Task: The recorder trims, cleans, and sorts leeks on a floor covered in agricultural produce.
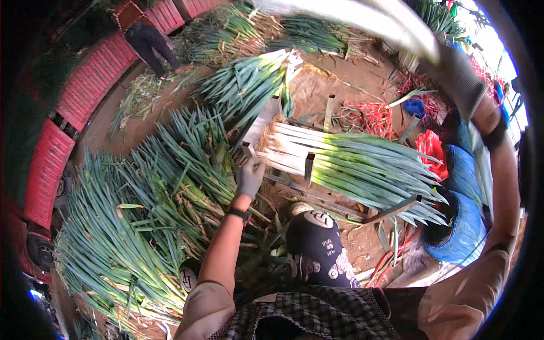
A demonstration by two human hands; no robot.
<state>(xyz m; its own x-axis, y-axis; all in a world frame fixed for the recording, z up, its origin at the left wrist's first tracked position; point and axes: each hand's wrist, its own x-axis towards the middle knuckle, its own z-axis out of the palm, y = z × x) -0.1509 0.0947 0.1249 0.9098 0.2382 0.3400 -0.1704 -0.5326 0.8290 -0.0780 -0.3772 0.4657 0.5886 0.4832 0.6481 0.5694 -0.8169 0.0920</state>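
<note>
My left hand, in a grey glove, rests on the near left corner of a metal bundling frame beside the white root ends of a stack of leeks lying in it. My right hand, also gloved, is raised high at the upper right and grips a long leek, blurred, that stretches left across the top of the view. A big heap of loose leeks lies to my left.
More leeks lie behind the frame and further back. Red ties litter the dirt. Blue rolls sit at the right. A person stands near a red wall at upper left.
</note>
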